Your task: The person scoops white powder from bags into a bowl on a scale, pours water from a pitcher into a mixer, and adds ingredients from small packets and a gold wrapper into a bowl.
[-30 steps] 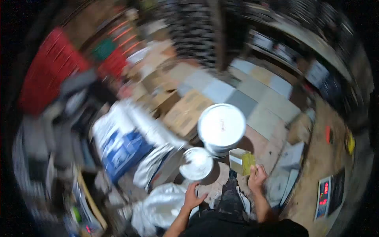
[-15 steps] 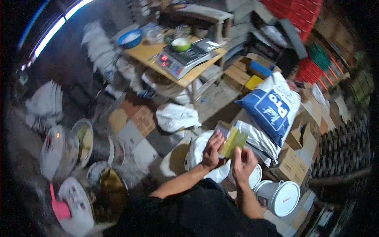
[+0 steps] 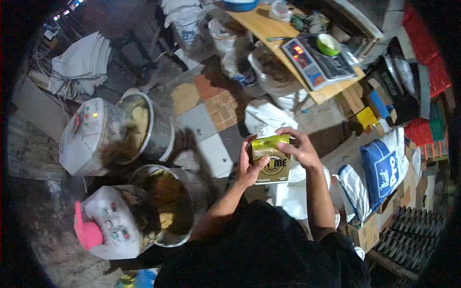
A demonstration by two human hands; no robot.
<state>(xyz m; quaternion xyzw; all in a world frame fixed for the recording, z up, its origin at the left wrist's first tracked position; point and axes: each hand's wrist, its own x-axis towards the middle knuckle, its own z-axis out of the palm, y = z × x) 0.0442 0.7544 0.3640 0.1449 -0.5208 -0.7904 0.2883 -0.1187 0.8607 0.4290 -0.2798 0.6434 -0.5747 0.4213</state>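
A small gold packet, its dark print ending in "ME", is held upright in front of my chest. My left hand grips its left side, with the thumb across the printed front. At the top, my right hand has its fingers on the shiny folded edge and the upper right corner. Both hands are closed on the packet. Its back and the fingers behind it are hidden.
Two mixers with bowls of dough stand at left; a pink scoop rests on the nearer one. A wooden table carries a digital scale with a green bowl. A blue-and-white sack lies at right.
My view has swung left towards the mixers, so the table and sack now sit further right. The packet has turned so its printed front faces me, and my right hand has moved to its top.
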